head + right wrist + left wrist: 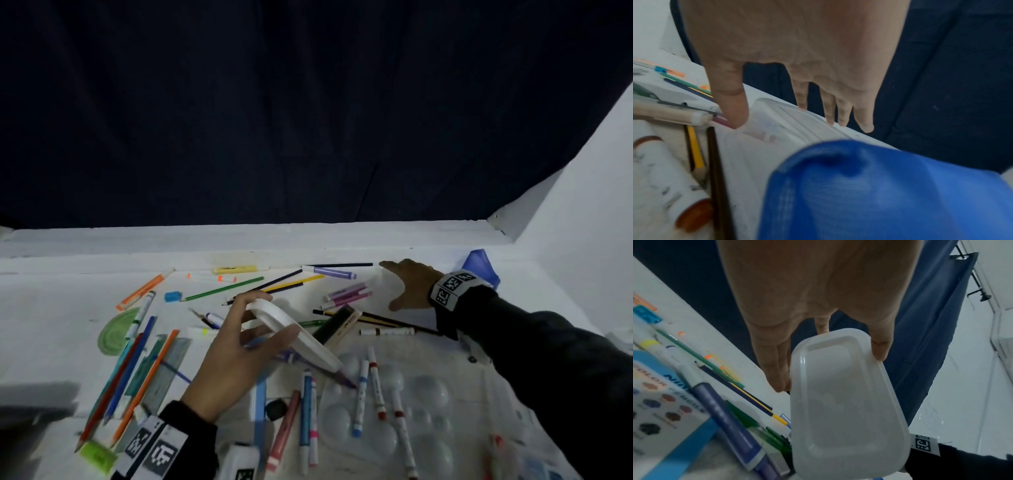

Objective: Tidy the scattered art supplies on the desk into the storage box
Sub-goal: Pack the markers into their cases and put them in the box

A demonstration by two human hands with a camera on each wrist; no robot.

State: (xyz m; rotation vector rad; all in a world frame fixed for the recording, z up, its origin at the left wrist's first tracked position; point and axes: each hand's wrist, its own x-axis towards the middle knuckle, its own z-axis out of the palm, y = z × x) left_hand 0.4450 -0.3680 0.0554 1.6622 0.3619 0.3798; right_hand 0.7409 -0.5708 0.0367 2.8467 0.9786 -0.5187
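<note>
**Lid off, box under the other hand**

Lid of translucent white plastic (294, 334), oblong with rounded corners, sits tilted in the left hand (236, 356), clear of the tabletop (51, 308). The fingers (777, 363) press one long edge and the thumb the other, so the grip is a wide span across its width. The right hand (411, 284) reaches to the far right edge with fingers spread and straight, holding nothing; in the right wrist view they hover over or lightly touch the clear plastic storage box (789, 123), which lies against the far edge just beside a blue fabric item (879, 194). Contact cannot be told for certain.

Coloured pencils, markers such as the purple marker (334, 273), and a green protractor (116, 330) lie scattered, none visibly in the box.

The step in hand looks like opening the box. To do it well, the lid should go down on a bare patch, away from the pens, and the box be drawn nearer the clutter so each load travels a short way. Long pencils will likely need aligning with the box's length.
</note>
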